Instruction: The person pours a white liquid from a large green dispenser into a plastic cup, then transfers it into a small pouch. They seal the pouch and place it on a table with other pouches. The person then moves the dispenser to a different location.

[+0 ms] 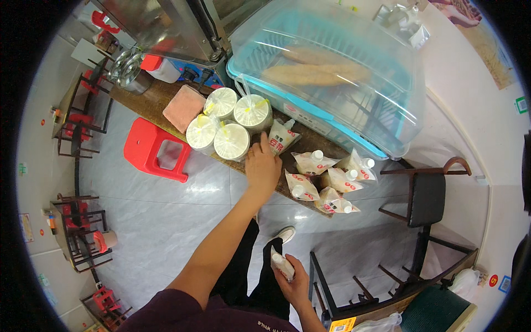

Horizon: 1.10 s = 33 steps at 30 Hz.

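My left hand (263,164) reaches onto the narrow wooden counter, its fingers at the lower left edge of a capped drink pouch (281,135); whether it grips the pouch, I cannot tell. Just left of it stand several lidded cups (231,142) in clear plastic bags. Low in front of my body, my right hand (292,276) holds another white-capped drink pouch (283,266). Several similar pouches (341,179) stand grouped at the counter's right end, their white spouts up or tilted.
Behind the pouches sits a blue plastic box with a clear lid (323,112), long fried dough inside. A folded pink cloth (184,108) lies left of the cups. A red stool (143,143) stands below the counter. A dark table frame (332,309) is at lower right.
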### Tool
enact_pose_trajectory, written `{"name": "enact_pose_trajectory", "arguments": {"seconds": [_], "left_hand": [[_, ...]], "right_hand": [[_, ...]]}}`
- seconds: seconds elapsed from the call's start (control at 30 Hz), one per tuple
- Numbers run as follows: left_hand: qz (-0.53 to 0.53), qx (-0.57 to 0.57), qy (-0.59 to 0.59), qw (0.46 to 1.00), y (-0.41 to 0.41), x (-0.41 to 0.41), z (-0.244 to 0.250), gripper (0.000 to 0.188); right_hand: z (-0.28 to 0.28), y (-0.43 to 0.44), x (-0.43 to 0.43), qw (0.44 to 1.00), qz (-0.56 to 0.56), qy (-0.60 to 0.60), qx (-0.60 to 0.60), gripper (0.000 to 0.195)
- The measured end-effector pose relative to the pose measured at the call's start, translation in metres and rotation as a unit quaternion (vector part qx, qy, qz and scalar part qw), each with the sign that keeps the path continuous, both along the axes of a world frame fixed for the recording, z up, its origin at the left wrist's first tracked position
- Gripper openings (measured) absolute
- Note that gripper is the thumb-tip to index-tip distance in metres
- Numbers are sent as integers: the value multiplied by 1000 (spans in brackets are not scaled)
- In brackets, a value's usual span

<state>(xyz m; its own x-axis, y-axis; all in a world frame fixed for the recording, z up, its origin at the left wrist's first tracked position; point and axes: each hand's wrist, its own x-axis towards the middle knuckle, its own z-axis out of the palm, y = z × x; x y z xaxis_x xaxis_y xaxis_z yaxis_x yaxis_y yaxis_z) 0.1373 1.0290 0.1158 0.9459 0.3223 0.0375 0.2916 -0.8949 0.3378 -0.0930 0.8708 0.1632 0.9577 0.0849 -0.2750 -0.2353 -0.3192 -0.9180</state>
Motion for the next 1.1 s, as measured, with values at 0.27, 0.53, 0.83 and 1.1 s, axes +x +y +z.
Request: {"name": "enact_pose_trajectory", "arguments": {"seconds": [0.27, 0.53, 0.83, 1.1], "left_hand": [[-29, -4, -17, 999, 0, 6, -1, 74], [-66, -220, -134, 964, 14, -28, 9, 61], [6, -487, -288, 825, 20, -76, 30, 64], [-48, -423, -336, 840, 2, -53, 1, 61]], "right_hand": [[61, -11, 48, 997, 43, -25, 63, 37], [135, -16, 116, 961, 167, -193, 107, 34], [194, 22, 206, 960, -91, -136, 228, 32], [119, 59, 280, 975, 75, -173, 118, 16]]}}
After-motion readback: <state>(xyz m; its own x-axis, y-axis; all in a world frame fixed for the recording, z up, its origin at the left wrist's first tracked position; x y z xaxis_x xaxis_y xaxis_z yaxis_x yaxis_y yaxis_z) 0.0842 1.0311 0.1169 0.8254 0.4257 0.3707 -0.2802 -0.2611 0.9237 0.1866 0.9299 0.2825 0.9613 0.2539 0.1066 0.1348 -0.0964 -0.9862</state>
